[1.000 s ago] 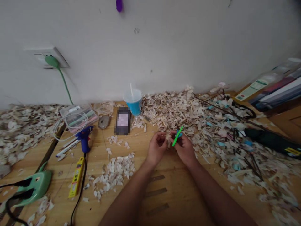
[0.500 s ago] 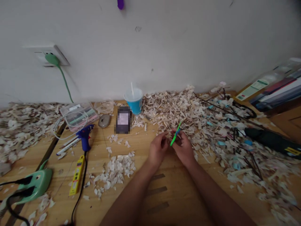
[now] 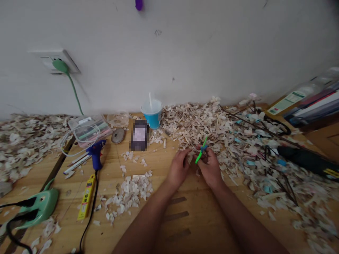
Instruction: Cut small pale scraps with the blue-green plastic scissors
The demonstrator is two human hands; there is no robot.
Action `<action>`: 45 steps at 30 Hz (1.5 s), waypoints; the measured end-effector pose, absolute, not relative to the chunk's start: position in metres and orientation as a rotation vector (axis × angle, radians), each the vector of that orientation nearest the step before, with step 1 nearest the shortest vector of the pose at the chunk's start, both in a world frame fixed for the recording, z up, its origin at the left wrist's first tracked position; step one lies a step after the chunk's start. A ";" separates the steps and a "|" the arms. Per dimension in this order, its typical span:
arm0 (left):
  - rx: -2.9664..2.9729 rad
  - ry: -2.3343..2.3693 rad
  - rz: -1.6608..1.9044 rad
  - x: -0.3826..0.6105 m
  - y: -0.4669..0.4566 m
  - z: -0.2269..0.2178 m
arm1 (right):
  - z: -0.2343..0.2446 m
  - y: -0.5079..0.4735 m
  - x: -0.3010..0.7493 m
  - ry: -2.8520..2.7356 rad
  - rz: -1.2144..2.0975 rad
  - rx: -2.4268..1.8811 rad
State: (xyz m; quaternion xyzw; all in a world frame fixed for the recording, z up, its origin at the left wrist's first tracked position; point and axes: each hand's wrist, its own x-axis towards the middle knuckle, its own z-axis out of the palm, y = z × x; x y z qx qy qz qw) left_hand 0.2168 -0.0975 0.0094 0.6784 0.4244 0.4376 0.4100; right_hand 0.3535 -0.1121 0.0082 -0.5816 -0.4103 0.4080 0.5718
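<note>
While both our hands meet right of centre, in the lower half of the frame, the slender bright green tool (image 3: pixel 201 151) with a blue part near its middle sits in our right hand (image 3: pixel 211 167), its fingers closed round it. Its long axis slants, the upper end leaning to the upper right of the frame and the lower end angled down and left, towards our left hand (image 3: pixel 178 168). That lower end lies just to the right of the left fingers, a narrow gap apart, so the right hand is nearer to the tool and the left does not touch it. The left fingers are curled, thumb and forefinger close; we cannot tell whether a scrap is pinched there. Beyond both hands spreads the broad heap of dry, papery, off-white flakes (image 3: pixel 194 121), while the smaller mound of pale, curled flakes (image 3: pixel 134 192) lies on the light brown wooden bench (image 3: pixel 156 160), left of our left forearm.
</note>
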 end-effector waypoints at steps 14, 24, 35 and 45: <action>1.564 1.080 1.036 0.216 -0.103 0.023 | 0.005 -0.111 0.357 -0.861 0.840 -1.321; 1.651 1.072 1.088 0.216 -0.100 0.010 | 0.010 -0.119 0.353 -0.935 0.896 -1.313; 0.896 0.990 1.116 0.215 -0.091 0.017 | 0.017 -0.117 0.353 -1.087 0.904 -1.350; 0.754 0.843 1.173 0.218 -0.090 0.010 | 0.023 -0.120 0.345 -1.019 0.957 -1.375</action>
